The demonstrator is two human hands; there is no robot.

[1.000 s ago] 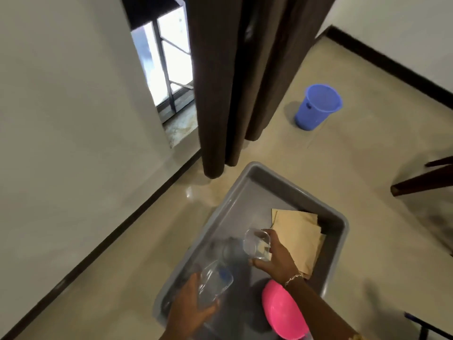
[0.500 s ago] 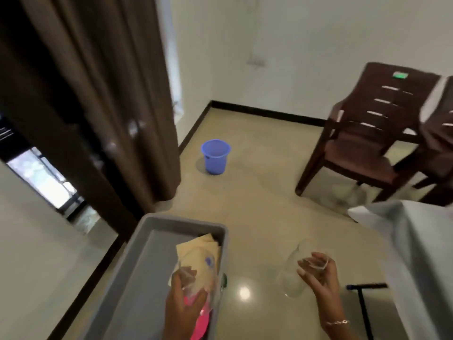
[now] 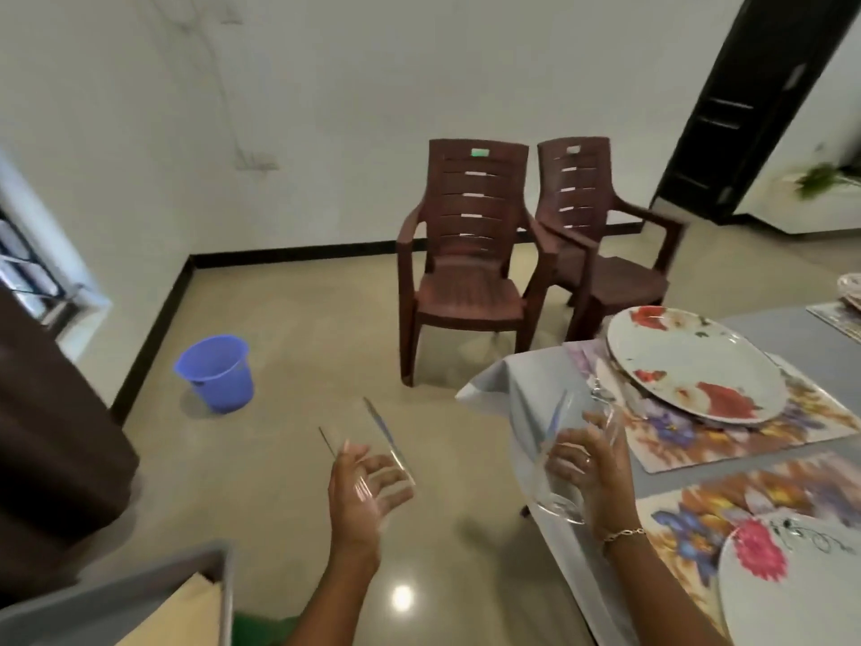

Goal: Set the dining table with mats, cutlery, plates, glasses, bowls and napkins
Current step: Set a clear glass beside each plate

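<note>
Tabletop (image 3: 764, 326): covered in grey cloth, one corner draped. It is cut off by the right and bottom edges.

Curtain (image 3: 51, 440): dark brown, heavy folds, cropped at left.

Left chair (image 3: 466, 254) and right chair (image 3: 601, 244): brown moulded plastic with slatted backs. They stand side by side on the glossy beige floor (image 3: 289, 319), and the right chair's front legs are hidden behind the tabletop.

Grey tub (image 3: 93, 603): only a rim and one corner show at bottom left. A tan sheet (image 3: 186, 617) lies inside it; what it is made of cannot be told.

Far mat (image 3: 745, 426) and near mat (image 3: 727, 496): flat, rectangular, floral print, lying close together on the cloth.

Far plate (image 3: 685, 361): round, white with red flowers, resting on the far mat. Near plate (image 3: 801, 599): same style, on the near mat, partly out of view.

Bucket (image 3: 219, 375): blue plastic, tapered, on the floor near the wall.

Left grip (image 3: 363, 496): palm up, fingers curled round the left glass (image 3: 368, 440). The glass is clear, heavily blurred and held over the floor.

Right grip (image 3: 591, 473): wrapped round the right glass (image 3: 566, 454), with fingers visible through the wall. This glass is clear with a thick base, held tilted in front of the cloth's draped edge, near the far mat's corner. A gold bracelet (image 3: 622, 533) sits on the wrist.
</note>
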